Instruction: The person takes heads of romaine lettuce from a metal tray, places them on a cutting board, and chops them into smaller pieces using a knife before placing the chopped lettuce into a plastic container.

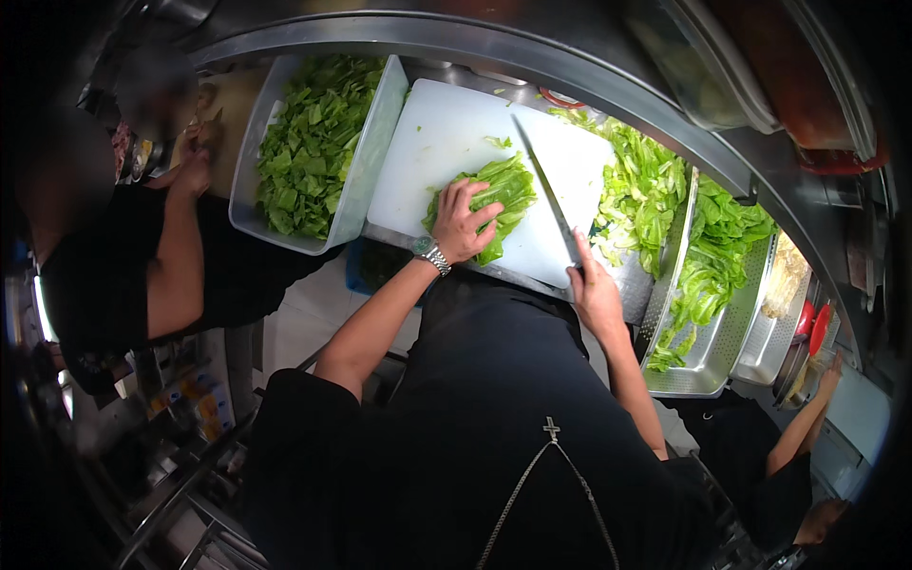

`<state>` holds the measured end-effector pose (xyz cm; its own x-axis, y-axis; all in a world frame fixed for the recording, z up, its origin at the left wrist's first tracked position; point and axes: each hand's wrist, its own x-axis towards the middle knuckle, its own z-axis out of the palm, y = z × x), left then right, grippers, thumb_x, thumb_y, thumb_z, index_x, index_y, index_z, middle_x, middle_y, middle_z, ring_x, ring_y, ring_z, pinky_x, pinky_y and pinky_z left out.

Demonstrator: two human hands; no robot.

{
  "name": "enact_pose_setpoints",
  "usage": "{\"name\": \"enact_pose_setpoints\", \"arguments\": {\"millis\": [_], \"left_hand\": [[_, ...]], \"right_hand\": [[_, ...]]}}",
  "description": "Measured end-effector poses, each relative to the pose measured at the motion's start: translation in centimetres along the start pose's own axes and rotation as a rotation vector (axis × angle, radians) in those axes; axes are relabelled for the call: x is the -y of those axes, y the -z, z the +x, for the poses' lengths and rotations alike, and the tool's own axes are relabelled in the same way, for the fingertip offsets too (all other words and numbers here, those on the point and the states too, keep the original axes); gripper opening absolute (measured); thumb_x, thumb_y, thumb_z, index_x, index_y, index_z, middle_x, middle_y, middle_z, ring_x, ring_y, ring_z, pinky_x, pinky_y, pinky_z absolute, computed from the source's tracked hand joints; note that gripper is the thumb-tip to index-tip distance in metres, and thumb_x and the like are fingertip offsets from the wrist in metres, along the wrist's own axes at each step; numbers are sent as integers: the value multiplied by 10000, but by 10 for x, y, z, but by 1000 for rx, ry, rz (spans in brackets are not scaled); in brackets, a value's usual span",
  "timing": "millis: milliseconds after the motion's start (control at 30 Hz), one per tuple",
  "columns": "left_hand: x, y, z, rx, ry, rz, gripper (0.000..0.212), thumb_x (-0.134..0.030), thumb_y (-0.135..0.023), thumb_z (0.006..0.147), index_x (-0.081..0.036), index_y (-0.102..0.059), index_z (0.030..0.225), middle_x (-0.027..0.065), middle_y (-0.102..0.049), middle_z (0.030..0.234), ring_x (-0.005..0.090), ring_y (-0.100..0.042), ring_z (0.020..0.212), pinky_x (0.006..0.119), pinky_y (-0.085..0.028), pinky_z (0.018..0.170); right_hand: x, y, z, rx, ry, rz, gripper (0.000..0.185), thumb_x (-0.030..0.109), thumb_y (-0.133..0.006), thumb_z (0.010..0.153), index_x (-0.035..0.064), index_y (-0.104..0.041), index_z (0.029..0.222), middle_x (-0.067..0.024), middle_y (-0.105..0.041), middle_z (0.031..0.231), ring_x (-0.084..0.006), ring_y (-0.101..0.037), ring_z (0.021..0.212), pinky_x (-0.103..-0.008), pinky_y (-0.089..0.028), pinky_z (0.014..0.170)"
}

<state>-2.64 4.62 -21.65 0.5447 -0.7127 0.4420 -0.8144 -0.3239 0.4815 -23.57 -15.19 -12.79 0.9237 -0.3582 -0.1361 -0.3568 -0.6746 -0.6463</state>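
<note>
Under my left hand (464,222) a bunch of romaine lettuce leaves (511,187) is pressed against a white cutting board (420,135). My fingers are spread over its top. My right hand (596,288) grips a long kitchen knife (543,167) by its handle, which the hand mostly hides. The blade lies just right of the lettuce, apart from it, and points to the far side of the board. Small green scraps (499,142) are scattered on the board. Left of it, a translucent plastic bin (370,157) holds chopped lettuce (306,153).
Loose pale lettuce pieces (645,192) cover the board's right side. Beyond stands a perforated steel pan (712,349) with whole leaves (719,263). A steel shelf edge (499,43) curves over the far side. Co-workers stand at left (171,285) and at far right (748,434).
</note>
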Motion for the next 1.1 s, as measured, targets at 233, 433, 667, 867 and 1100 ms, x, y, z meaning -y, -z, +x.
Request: {"name": "enact_pose_setpoints", "arguments": {"millis": [233,433,667,867,1100], "left_hand": [[-4,5,4,80,1,86,551,-449,-824,687,-231,-562,1120,149,-455,1289,417,-354,1343,767,-188,1085],[-3,-2,18,72,61,94,488,-415,-801,714,-185,-611,1100,179,-454,1283,396,-368,1353,728,-165,1128],[-8,1,21,62,134,84,426,-395,-788,741,-136,-677,1060,161,-462,1274,344,-468,1177,499,-379,978],[-9,-7,14,23,187,72,444,-427,-769,781,-162,-638,1113,130,-479,1209,322,-473,1142,515,-340,980],[-9,-4,10,36,176,38,417,-415,-708,856,-151,-571,1149,133,-464,1213,345,-456,1154,568,-291,1030]], "right_hand": [[-22,-3,20,88,-96,-153,713,112,-601,940,276,-302,1565,-260,-647,913,-427,-641,822,-502,-507,756],[-8,-22,9,119,-57,-82,753,84,-601,933,290,-270,1577,-251,-647,848,-420,-642,767,-496,-502,725],[-6,-9,8,123,-108,-109,757,35,-571,932,281,-266,1580,-294,-664,1031,-466,-643,876,-502,-493,784],[27,19,-4,54,37,-55,754,25,-583,921,214,-268,1580,-266,-655,1013,-443,-641,861,-486,-496,771],[18,3,-18,171,67,-155,792,65,-619,922,243,-233,1589,-241,-637,831,-416,-630,739,-497,-509,700]]}}
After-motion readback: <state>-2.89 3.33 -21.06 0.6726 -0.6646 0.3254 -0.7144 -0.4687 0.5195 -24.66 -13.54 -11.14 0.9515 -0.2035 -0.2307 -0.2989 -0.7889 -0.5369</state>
